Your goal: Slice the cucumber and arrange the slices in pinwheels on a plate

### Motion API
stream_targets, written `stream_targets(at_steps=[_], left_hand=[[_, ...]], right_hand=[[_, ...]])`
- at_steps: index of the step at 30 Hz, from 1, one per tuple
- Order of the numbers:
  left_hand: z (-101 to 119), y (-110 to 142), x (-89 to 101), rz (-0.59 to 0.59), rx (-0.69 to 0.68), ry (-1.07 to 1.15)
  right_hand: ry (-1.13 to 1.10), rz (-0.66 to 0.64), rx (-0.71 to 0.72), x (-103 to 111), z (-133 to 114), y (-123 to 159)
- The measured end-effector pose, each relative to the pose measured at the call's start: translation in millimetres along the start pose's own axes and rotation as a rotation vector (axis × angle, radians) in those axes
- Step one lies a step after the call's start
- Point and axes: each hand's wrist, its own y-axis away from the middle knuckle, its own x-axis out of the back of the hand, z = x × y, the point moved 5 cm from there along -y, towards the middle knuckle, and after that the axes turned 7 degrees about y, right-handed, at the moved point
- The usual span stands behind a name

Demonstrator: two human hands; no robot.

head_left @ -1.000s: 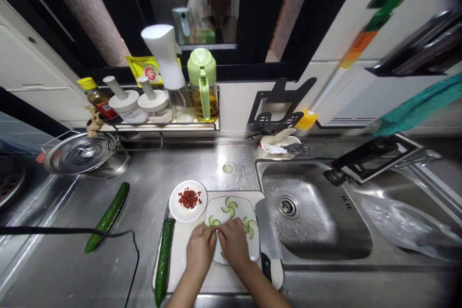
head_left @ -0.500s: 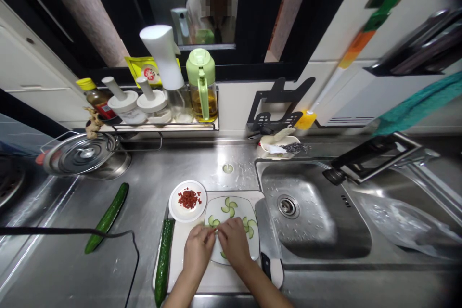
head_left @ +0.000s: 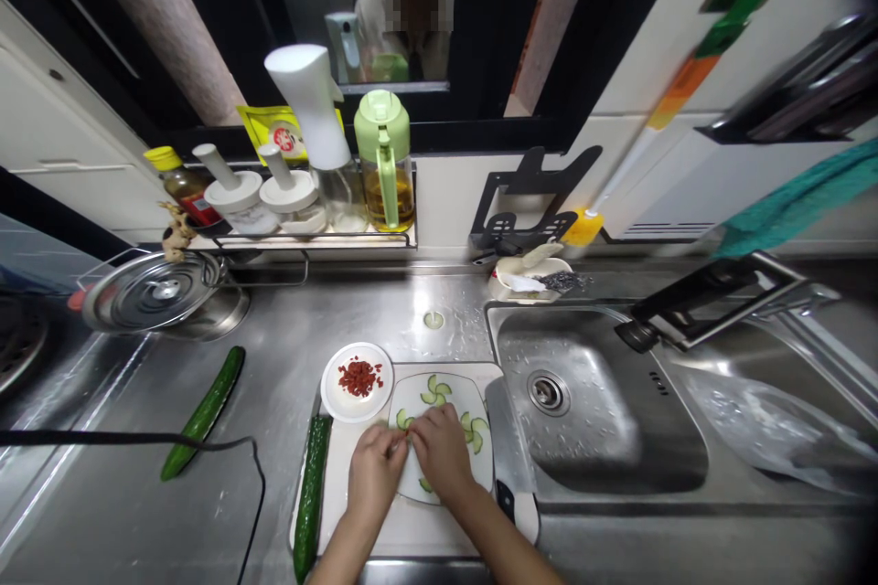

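Observation:
Both hands meet over the left half of a white plate (head_left: 483, 468) on the cutting board. My left hand (head_left: 374, 468) is closed, thumb and fingertips pinched together near the plate's left edge. Right beside it, my right hand (head_left: 443, 452) has its fingers bent and pressed together, fingertips close to the left ones. What either pinch holds is too small to make out. Cucumber slices (head_left: 434, 391) lie in flower-like swirls on the plate, some partly hidden by my right hand. Just up and left, a white bowl (head_left: 336, 402) holds small dried red berries (head_left: 359, 377).
A whole cucumber (head_left: 312, 498) lies along the cutting board's (head_left: 412, 535) left side; another cucumber (head_left: 204, 413) lies farther left. A knife (head_left: 506, 503) rests by the board's right edge, beside the sink (head_left: 583, 466). A black cable (head_left: 130, 441) crosses the left counter.
My right hand has shifted slightly up and left, its fingers now covering more of the plate's upper middle. The left hand stays nearly in place. The bowl and cucumbers have not moved.

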Motion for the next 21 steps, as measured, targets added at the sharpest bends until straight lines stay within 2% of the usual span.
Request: stream_targets(at_steps=[9, 21], left_hand=[[1.2, -3.5, 0.8, 0.041, 0.029, -0.014], [-0.3, -3.9, -1.1, 0.025, 0.053, 0.003]], right_hand=[[0.022, -0.012, -0.006, -2.7, -0.8, -8.7], [0.013, -0.032, 0.016, -2.2, -2.4, -5.6]])
